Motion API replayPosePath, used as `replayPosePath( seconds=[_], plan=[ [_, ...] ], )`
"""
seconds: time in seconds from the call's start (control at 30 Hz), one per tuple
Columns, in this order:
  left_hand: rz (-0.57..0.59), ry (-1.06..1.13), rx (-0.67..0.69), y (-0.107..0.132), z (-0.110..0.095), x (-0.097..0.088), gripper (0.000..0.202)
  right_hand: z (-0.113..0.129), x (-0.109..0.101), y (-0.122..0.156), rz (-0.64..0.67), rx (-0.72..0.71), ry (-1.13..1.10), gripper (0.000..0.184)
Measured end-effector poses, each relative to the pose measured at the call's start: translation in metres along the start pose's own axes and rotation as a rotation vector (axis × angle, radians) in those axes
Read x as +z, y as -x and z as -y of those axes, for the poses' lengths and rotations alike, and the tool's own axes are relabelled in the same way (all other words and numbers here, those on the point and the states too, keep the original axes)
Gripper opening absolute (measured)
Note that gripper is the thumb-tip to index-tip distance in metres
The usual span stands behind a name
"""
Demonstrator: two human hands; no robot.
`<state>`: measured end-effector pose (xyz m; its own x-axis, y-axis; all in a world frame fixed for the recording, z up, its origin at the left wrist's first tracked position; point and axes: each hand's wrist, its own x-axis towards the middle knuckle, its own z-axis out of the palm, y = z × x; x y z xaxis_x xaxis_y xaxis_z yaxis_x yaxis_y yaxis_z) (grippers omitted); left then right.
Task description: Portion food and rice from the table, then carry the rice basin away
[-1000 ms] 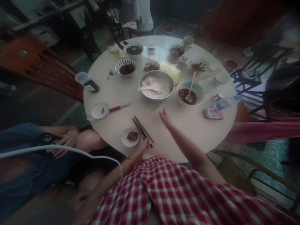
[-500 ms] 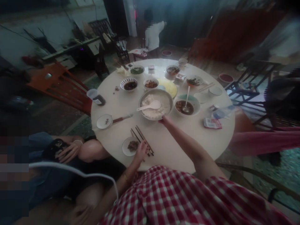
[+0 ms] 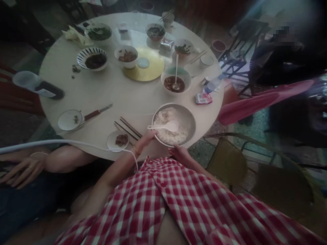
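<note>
Head view: a round table [image 3: 102, 88] carries the meal, with a yellow disc [image 3: 145, 73] lying toward its far side. Next in size is the metal bowl [image 3: 189, 119], at the table's near right edge, close to the person's body. Both bare hands grasp it: the left hand [image 3: 147, 139] at its left rim, the right hand [image 3: 180, 153] at its near side, fingers toward the underside. Whether its base rests on the table or is lifted, I cannot tell. Taking hold of it looks done; letting go of it is not.

Rice [image 3: 171, 137] covers much of the bowl's floor, and none shows on the small plate [image 3: 111, 142], which holds only dark pieces of food [image 3: 122, 140]. The chopsticks [image 3: 130, 126] lie just beside that plate, unheld. Smallest, the white spoon [image 3: 170, 126] lies across the rice, its handle over the left rim, seemingly not yet taken up.
</note>
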<state>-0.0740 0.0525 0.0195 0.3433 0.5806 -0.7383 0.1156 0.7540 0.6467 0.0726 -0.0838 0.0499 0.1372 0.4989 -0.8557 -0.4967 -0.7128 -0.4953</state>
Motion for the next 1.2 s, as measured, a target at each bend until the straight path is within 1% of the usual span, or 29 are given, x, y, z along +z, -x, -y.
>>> replayPosePath(
  seconds=[0.1,0.13,0.17,0.23,0.33,0.4,0.47,0.53,0.6,0.67,0.7,0.8,0.87,0.93,0.97,1.03,1.1,1.2],
  plan=[
    [0.090,-0.108,0.017,-0.024,-0.015,-0.001,0.036,0.004,-0.010,0.008,0.082,0.192,-0.016,0.008],
    [0.104,-0.145,0.025,-0.031,-0.020,-0.003,0.038,0.008,-0.014,0.010,0.125,0.227,0.016,0.006],
    [0.105,-0.178,0.040,-0.037,-0.025,-0.005,0.040,0.015,-0.018,0.012,0.165,0.228,0.063,0.005],
    [0.082,-0.226,0.108,-0.044,-0.035,-0.008,0.047,0.035,-0.029,0.013,0.223,0.157,0.155,0.012],
    [0.015,-0.219,0.253,-0.045,-0.047,-0.004,0.061,0.075,-0.046,0.005,0.250,-0.036,0.296,0.014],
    [-0.071,-0.208,0.313,-0.042,-0.050,0.003,0.067,0.101,-0.054,-0.006,0.225,-0.174,0.406,0.017],
    [-0.210,-0.247,0.365,-0.040,-0.048,0.012,0.066,0.122,-0.061,-0.020,0.211,-0.318,0.543,0.023],
    [-0.379,-0.357,0.421,-0.040,-0.044,0.020,0.060,0.139,-0.068,-0.033,0.224,-0.469,0.715,0.027],
    [-0.541,-0.507,0.471,-0.039,-0.037,0.027,0.052,0.151,-0.075,-0.043,0.243,-0.592,0.884,0.029],
    [-0.658,-0.654,0.509,-0.033,-0.029,0.033,0.046,0.160,-0.082,-0.051,0.254,-0.650,0.990,0.031],
    [-0.693,-0.716,0.522,-0.028,-0.025,0.036,0.044,0.164,-0.085,-0.054,0.258,-0.660,1.013,0.032],
    [-0.736,-0.855,0.520,-0.011,-0.010,0.046,0.044,0.176,-0.095,-0.062,0.266,-0.652,0.995,0.032],
    [-0.766,-0.900,0.507,-0.001,0.001,0.052,0.048,0.188,-0.106,-0.067,0.263,-0.644,0.919,0.031],
    [-0.805,-0.902,0.501,0.004,0.012,0.055,0.051,0.206,-0.124,-0.072,0.201,-0.672,0.800,0.032],
    [-0.822,-0.891,0.507,0.005,0.017,0.055,0.053,0.219,-0.136,-0.075,0.136,-0.706,0.738,0.034],
    [-0.844,-0.868,0.533,0.004,0.024,0.055,0.056,0.252,-0.164,-0.082,-0.046,-0.800,0.651,0.038],
    [-0.855,-0.856,0.571,0.001,0.028,0.054,0.058,0.295,-0.194,-0.092,-0.235,-0.893,0.655,0.041],
    [-0.879,-0.826,0.601,-0.001,0.029,0.054,0.059,0.370,-0.229,-0.118,-0.456,-1.018,0.820,0.039]
  ],
)
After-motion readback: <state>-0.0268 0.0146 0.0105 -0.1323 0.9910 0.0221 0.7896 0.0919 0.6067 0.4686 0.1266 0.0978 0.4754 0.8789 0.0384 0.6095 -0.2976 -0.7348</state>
